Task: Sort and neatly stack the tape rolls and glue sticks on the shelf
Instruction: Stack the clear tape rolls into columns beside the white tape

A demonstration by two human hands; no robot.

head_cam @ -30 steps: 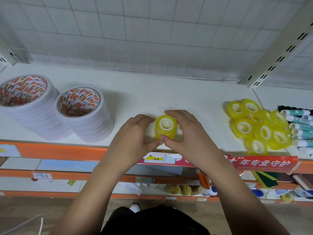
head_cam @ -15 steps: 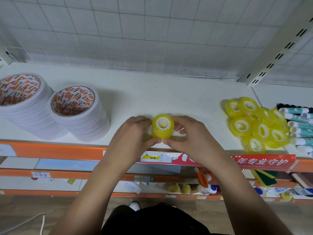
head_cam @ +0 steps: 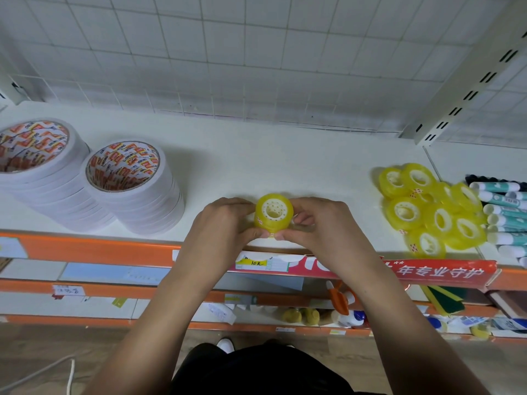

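Observation:
A small stack of yellow tape rolls (head_cam: 274, 213) stands near the front edge of the white shelf (head_cam: 256, 166). My left hand (head_cam: 221, 223) grips it from the left and my right hand (head_cam: 319, 226) grips it from the right, fingers curled round its sides. A loose pile of several yellow tape rolls (head_cam: 430, 209) lies at the right. Beside that pile, teal-and-white glue sticks (head_cam: 502, 215) lie in a row at the far right. Two tall stacks of white tape rolls (head_cam: 134, 192) (head_cam: 40, 163) stand at the left.
A slotted metal upright (head_cam: 467, 81) rises at the back right in front of the wire grid wall. The shelf's orange front rail (head_cam: 85, 248) carries price labels. Lower shelves below hold bottles and other small goods.
Both hands stay round the yellow stack. The right hand's fingers have shifted lower on its side. The view has drifted slightly.

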